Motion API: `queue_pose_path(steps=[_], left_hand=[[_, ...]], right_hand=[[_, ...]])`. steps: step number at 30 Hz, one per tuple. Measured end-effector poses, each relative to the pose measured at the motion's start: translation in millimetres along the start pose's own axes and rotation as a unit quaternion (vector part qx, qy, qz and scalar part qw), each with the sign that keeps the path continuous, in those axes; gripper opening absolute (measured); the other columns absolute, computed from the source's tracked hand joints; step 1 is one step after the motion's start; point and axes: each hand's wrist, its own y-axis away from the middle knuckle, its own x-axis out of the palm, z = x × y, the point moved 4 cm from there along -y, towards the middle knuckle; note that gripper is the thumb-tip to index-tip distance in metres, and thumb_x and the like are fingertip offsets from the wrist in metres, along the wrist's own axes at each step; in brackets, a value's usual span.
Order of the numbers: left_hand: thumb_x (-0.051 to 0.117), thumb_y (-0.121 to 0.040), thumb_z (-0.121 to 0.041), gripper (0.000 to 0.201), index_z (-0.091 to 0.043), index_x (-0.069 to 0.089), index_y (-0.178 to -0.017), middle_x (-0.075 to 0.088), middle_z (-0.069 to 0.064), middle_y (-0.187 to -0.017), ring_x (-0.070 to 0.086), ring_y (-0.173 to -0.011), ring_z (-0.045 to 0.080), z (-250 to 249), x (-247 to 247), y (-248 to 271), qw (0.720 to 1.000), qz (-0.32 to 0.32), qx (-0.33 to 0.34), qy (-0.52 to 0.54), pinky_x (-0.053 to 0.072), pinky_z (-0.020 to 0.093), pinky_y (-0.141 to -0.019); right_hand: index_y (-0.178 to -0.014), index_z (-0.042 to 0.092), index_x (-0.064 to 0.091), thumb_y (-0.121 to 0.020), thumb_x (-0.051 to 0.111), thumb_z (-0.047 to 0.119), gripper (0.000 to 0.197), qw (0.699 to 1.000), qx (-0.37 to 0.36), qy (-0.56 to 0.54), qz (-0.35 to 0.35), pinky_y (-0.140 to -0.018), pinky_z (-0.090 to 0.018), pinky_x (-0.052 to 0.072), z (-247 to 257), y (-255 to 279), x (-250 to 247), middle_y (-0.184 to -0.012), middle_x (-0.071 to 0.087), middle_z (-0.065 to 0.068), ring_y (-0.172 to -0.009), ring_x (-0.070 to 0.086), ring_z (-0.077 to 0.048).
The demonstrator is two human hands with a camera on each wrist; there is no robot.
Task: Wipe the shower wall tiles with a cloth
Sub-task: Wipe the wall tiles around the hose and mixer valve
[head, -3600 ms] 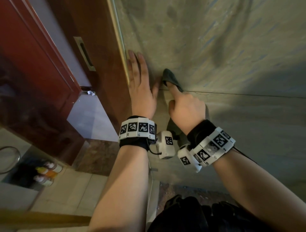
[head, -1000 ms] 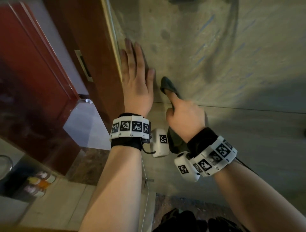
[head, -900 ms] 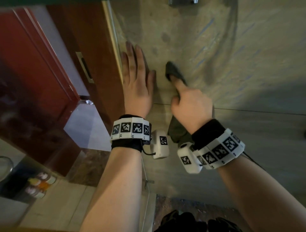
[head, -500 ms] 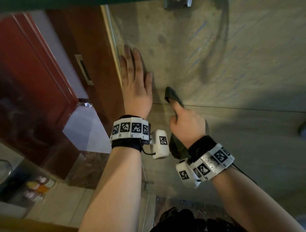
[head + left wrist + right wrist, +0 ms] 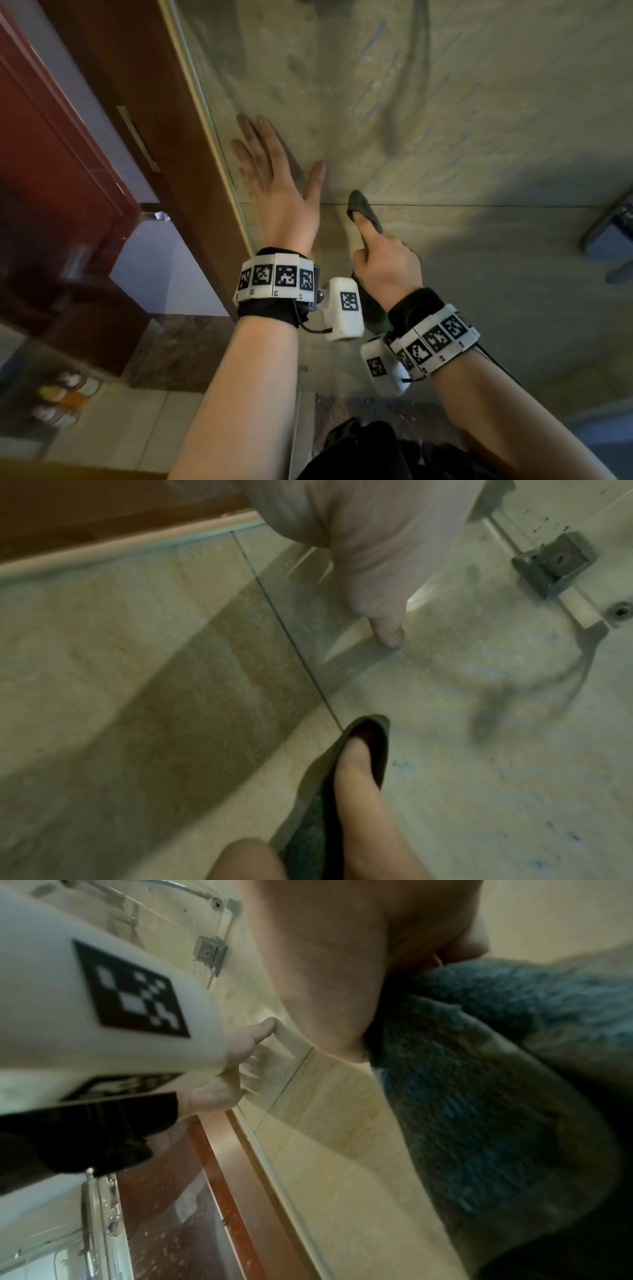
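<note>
My right hand (image 5: 385, 263) grips the cloth (image 5: 361, 207), 1 finger pressing it on the seam (image 5: 479, 205); left hand (image 5: 281, 192) flat, released. I'd press firmly along it.

The head camera looked forward and down over both forearms at the tiled wall (image 5: 479, 137). The left wrist camera faced along the wall, close to it. The right wrist camera sat nearer still, facing left. All three shared the horizontal grout line (image 5: 479, 205).
</note>
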Motion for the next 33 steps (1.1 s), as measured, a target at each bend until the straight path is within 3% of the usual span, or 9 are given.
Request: queue_pose_path(steps=[4, 10, 15, 19, 23, 26, 29, 33], left_hand=[[0.05, -0.097, -0.045, 0.083, -0.006, 0.002, -0.153, -0.007, 0.019, -0.16, -0.007, -0.147, 0.037, 2, 10, 9, 1.0, 0.003, -0.019, -0.014, 0.001, 0.047, -0.118], [0.049, -0.097, -0.048, 0.085, -0.005, 0.0, -0.153, -0.008, 0.021, -0.16, -0.008, -0.147, 0.038, 3, 18, 11, 0.999, 0.003, -0.04, -0.016, -0.001, 0.045, -0.116], [0.05, -0.097, -0.048, 0.086, -0.006, 0.0, -0.153, -0.008, 0.02, -0.16, -0.009, -0.147, 0.038, 3, 18, 11, 0.999, 0.0, -0.04, -0.015, 0.0, 0.047, -0.117], [0.051, -0.097, -0.047, 0.086, -0.004, 0.002, -0.153, -0.007, 0.022, -0.159, -0.007, -0.147, 0.04, 4, 19, 11, 0.999, -0.004, -0.031, -0.017, 0.001, 0.047, -0.117], [0.053, -0.096, -0.047, 0.087, -0.002, 0.003, -0.152, -0.006, 0.024, -0.159, -0.006, -0.146, 0.041, 5, 19, 11, 0.999, -0.01, -0.03, -0.023, 0.001, 0.045, -0.116], [0.052, -0.097, -0.046, 0.086, -0.001, 0.003, -0.152, -0.006, 0.025, -0.159, -0.006, -0.146, 0.041, 4, 19, 10, 0.999, -0.011, -0.028, -0.02, 0.001, 0.046, -0.117], [0.051, -0.097, -0.045, 0.085, -0.002, 0.003, -0.152, -0.006, 0.024, -0.159, -0.006, -0.146, 0.041, 3, 20, 12, 0.999, -0.011, -0.034, -0.014, 0.002, 0.046, -0.118], [0.049, -0.097, -0.048, 0.085, -0.005, 0.001, -0.153, -0.008, 0.022, -0.159, -0.008, -0.147, 0.038, 5, 21, 14, 0.999, -0.004, -0.036, -0.02, 0.004, 0.05, -0.119]], right_hand=[[-0.146, 0.04, 0.021, -0.092, 0.041, 0.019, 0.061, 1.0, 0.02, 0.013, -0.017, -0.066, -0.03, 0.041, -10, 1, -5, -0.103, 0.056, -0.008, -0.08, 0.054, -0.023], [-0.146, 0.036, 0.028, -0.091, 0.043, 0.018, 0.059, 0.992, 0.062, -0.052, -0.098, -0.067, -0.029, 0.039, -27, 3, -19, -0.095, 0.053, -0.004, -0.076, 0.05, -0.02], [-0.148, 0.033, 0.022, -0.092, 0.043, 0.019, 0.061, 0.998, 0.033, -0.05, -0.028, -0.068, -0.031, 0.04, -16, -2, -6, -0.104, 0.057, -0.009, -0.083, 0.054, -0.025], [-0.147, 0.038, 0.023, -0.092, 0.043, 0.017, 0.062, 0.999, 0.009, -0.031, 0.0, -0.065, -0.029, 0.036, -17, -3, -7, -0.094, 0.049, -0.003, -0.076, 0.045, -0.019], [-0.145, 0.037, 0.029, -0.092, 0.043, 0.019, 0.057, 0.996, 0.044, -0.043, -0.069, -0.068, -0.032, 0.044, -29, 0, -18, -0.099, 0.054, -0.004, -0.078, 0.052, -0.02], [-0.146, 0.034, 0.027, -0.092, 0.043, 0.018, 0.059, 0.988, 0.067, -0.095, -0.1, -0.067, -0.032, 0.043, -32, 1, -18, -0.094, 0.05, -0.001, -0.074, 0.05, -0.018], [-0.149, 0.032, 0.02, -0.092, 0.044, 0.017, 0.064, 0.991, 0.048, -0.108, -0.064, -0.069, -0.031, 0.041, -22, 0, -12, -0.101, 0.055, -0.006, -0.08, 0.051, -0.022], [-0.148, 0.038, 0.018, -0.092, 0.045, 0.018, 0.066, 0.999, 0.0, -0.044, 0.016, -0.072, -0.031, 0.04, -9, 0, -8, -0.118, 0.058, -0.011, -0.099, 0.057, -0.03]])
